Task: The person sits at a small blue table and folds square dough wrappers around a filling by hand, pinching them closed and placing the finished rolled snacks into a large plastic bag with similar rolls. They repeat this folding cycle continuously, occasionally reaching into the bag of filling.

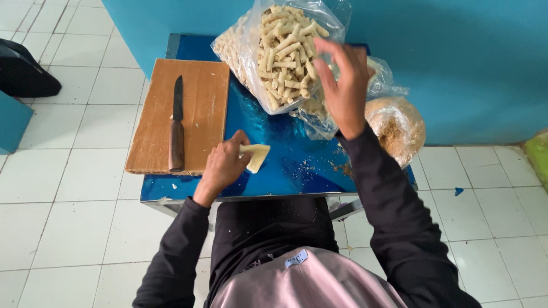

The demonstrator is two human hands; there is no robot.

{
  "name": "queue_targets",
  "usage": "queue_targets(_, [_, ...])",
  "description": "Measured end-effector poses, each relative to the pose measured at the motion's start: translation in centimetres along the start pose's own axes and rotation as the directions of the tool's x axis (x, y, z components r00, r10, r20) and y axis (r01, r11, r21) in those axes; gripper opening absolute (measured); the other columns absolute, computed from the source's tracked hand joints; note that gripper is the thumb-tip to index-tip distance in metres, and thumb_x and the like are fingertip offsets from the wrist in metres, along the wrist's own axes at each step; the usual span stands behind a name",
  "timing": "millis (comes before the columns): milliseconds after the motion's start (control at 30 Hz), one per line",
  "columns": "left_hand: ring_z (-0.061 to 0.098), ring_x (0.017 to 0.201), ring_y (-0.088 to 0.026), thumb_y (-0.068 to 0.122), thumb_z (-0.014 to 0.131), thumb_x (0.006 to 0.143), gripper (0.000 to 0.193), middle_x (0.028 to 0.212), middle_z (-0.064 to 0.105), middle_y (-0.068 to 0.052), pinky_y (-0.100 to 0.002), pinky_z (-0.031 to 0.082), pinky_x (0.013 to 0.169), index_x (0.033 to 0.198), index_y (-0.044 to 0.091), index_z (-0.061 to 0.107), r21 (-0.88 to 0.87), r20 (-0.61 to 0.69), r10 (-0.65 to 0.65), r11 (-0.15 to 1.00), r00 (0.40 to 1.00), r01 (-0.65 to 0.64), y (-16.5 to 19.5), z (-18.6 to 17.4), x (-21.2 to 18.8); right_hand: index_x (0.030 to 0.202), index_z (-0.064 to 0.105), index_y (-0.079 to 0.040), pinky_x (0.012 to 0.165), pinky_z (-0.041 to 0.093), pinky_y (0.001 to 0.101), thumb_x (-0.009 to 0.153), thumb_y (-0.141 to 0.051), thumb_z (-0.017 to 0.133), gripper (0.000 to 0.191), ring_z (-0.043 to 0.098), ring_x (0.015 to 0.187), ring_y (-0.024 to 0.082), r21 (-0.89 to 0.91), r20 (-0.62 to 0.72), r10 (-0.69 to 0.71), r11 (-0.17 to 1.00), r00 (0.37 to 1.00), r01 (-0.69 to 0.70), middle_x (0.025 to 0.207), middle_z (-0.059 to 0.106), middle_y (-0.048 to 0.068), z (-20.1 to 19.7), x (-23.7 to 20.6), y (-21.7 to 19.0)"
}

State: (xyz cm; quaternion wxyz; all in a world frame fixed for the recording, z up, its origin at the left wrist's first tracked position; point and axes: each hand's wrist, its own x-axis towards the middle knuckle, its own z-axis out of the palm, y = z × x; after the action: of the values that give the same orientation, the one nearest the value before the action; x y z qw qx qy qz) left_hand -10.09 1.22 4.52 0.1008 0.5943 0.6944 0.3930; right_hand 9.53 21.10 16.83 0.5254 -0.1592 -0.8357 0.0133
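The dough piece (254, 157) is pinched in the left hand (224, 165) low over the bench (285, 165); the right hand (344, 85) is up, fingers spread, at the bag of sticks (279, 51).

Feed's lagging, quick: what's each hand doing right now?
Left hand: closed on a pale folded pastry sheet on the blue table.
Right hand: open, fingers spread at the clear bag of rolled sticks, holding nothing visible.

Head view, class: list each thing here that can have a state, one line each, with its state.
Left hand: grip closed on the pale dough sheet.
Right hand: fingers spread, raised at the clear bag of rolled sticks, holding nothing visible.
Clear bag of rolled sticks: open, full.
Knife: lying flat on the wooden board, untouched.
Bag of crumbs: lying on the blue table.
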Motion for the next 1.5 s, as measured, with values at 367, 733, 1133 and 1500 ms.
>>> queue_targets(367, [0.067,0.086,-0.009,0.005,0.067,0.097,0.020,0.095,0.068,-0.006,-0.026,0.055,0.072,0.110,0.000,0.055,-0.888,0.011,-0.259,0.442,0.966,0.128,2.9,8.7,-1.3,0.096,0.072,-0.009,0.074,0.039,0.0439,0.085,-0.021,0.076,0.017,0.059,0.085,0.026,-0.453,0.333,0.211,0.891,0.919,-0.040,0.092,0.067,0.008,-4.5,-11.8,-6.0])
queue_targets(733, [0.069,0.096,-0.012,0.031,0.052,0.107,0.035,0.107,0.070,-0.008,-0.027,0.056,0.087,0.117,-0.001,0.062,-0.970,0.081,-0.327,0.192,0.942,0.150,3.6,9.8,-2.8,0.107,0.072,-0.005,0.070,0.055,0.0330,0.089,-0.005,0.077,0.018,0.072,0.088,0.027,0.143,0.380,0.354,0.890,0.855,-0.432,0.105,0.071,0.009,0.4,-13.7,-8.1])
queue_targets(1133, [0.068,0.101,-0.012,0.004,0.070,0.096,0.026,0.111,0.070,-0.010,-0.026,0.055,0.087,0.118,-0.005,0.059,-0.931,-0.016,-0.279,0.354,0.960,0.087,3.7,9.1,-3.1,0.106,0.076,0.002,0.068,0.052,0.0244,0.099,-0.011,0.072,0.015,0.063,0.077,0.008,0.408,0.625,0.465,0.490,0.627,-0.771,0.089,0.072,0.002,1.4,-15.9,-4.9])
queue_targets(1500, [0.068,0.107,-0.012,0.005,0.062,0.101,0.025,0.116,0.071,-0.011,-0.026,0.055,0.092,0.124,-0.006,0.058,-0.923,0.018,-0.229,0.371,0.973,0.104,3.8,8.0,-3.5,0.102,0.074,0.000,0.072,0.058,0.0256,0.094,-0.009,0.076,0.013,0.071,0.084,0.008,0.402,0.519,0.483,0.590,0.705,-0.700,0.100,0.074,0.004,1.2,-15.1,-6.8])
